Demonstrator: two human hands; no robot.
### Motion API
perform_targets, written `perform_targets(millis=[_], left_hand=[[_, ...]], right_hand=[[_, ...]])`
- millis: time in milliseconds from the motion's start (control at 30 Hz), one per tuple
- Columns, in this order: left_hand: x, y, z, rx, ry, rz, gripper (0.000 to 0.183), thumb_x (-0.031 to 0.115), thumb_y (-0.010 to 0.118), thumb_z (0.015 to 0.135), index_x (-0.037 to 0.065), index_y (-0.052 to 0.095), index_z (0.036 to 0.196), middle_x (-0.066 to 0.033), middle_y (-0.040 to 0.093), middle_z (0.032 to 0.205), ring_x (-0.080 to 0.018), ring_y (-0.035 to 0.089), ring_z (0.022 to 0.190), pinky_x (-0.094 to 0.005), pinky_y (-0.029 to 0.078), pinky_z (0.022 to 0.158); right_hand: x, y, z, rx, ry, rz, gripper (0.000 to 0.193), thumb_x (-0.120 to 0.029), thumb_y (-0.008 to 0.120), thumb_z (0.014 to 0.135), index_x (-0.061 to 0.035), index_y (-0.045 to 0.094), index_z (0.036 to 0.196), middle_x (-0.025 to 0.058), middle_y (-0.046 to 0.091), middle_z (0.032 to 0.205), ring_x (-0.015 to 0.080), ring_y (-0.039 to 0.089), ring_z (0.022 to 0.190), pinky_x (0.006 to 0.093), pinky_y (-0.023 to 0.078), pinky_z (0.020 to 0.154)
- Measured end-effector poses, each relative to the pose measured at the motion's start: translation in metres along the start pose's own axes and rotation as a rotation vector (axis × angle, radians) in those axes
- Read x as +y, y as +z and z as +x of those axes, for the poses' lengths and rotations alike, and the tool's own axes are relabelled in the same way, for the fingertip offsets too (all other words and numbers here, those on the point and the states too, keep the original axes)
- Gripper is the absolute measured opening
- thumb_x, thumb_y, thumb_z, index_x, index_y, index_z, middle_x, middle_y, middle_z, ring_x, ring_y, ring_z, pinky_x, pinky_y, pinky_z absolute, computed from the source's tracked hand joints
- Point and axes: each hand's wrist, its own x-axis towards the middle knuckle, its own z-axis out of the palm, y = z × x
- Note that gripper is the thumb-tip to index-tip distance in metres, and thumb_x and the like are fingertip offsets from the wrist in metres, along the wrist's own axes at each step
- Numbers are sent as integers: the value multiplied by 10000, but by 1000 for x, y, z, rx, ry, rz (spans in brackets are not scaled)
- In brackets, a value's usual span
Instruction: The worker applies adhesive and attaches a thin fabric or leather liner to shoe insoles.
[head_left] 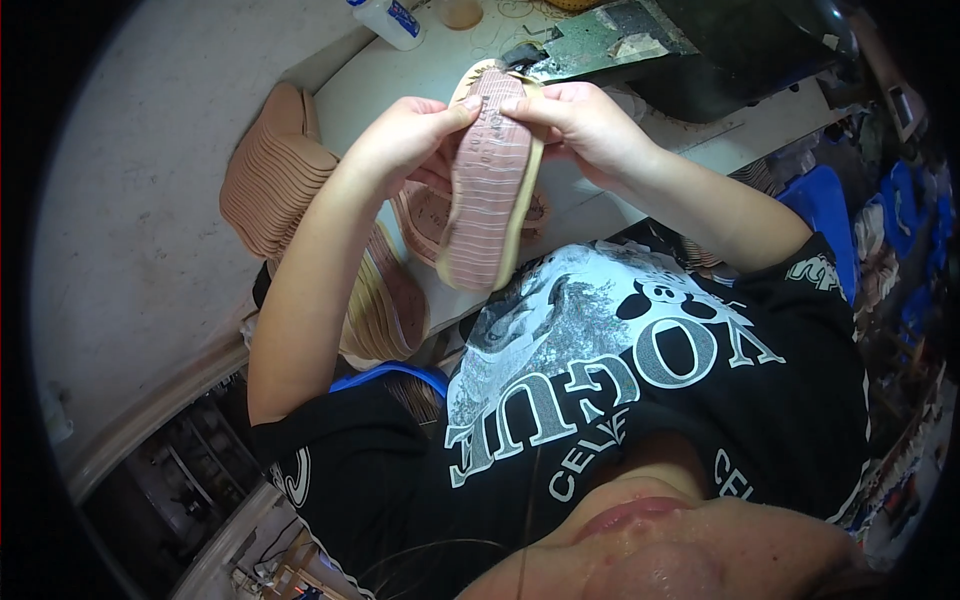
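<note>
Before my chest I hold up a long shoe sole (490,190), its face pinkish with pale crosswise lines and its rim cream-coloured. My left hand (425,130) is closed on its left edge, thumb on the face near the upper end. On the opposite edge, my right hand (585,115) grips it with the thumb pressed on the face and the fingers mostly hidden behind. Something dark touches or stands just behind the sole's upper end; I cannot tell which. Beneath it, partly covered, a pink sole (425,215) lies on the white table (370,85).
A tall stack of pink sole-shaped pieces (275,175) leans to the left, by the wall. Several cream-edged soles (380,300) are stacked near my left forearm. A white bottle (390,22) and a green metal plate (615,40) are at the back. At right is a blue bin (825,215).
</note>
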Motion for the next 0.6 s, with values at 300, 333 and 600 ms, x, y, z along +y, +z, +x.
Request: perform_targets(millis=[300, 333, 600], left_hand=[[0, 15, -5, -109, -1, -193, 478, 435, 548, 927, -37, 623, 922, -158, 679, 726, -191, 672, 561, -276, 551, 491], [-1, 13, -4, -111, -1, -194, 478, 435, 548, 927, -37, 623, 922, -158, 679, 726, -191, 672, 561, -276, 551, 491], [-14, 13, 2, 83, 71, -338, 314, 300, 735, 823, 35, 573, 775, -20, 556, 526, -64, 444, 337, -186, 404, 375]], right_hand=[[-6, -10, -17, -78, 66, -108, 344, -213, 751, 799, 23, 667, 1034, 91, 684, 935, 132, 645, 838, 281, 517, 773], [-7, -11, -14, -63, 59, -105, 337, -208, 755, 797, 38, 671, 1012, 99, 684, 921, 131, 646, 825, 279, 518, 769], [4, -13, -3, -51, 61, 16, 346, -256, 740, 816, 39, 672, 985, 82, 678, 865, 114, 639, 772, 257, 524, 713]])
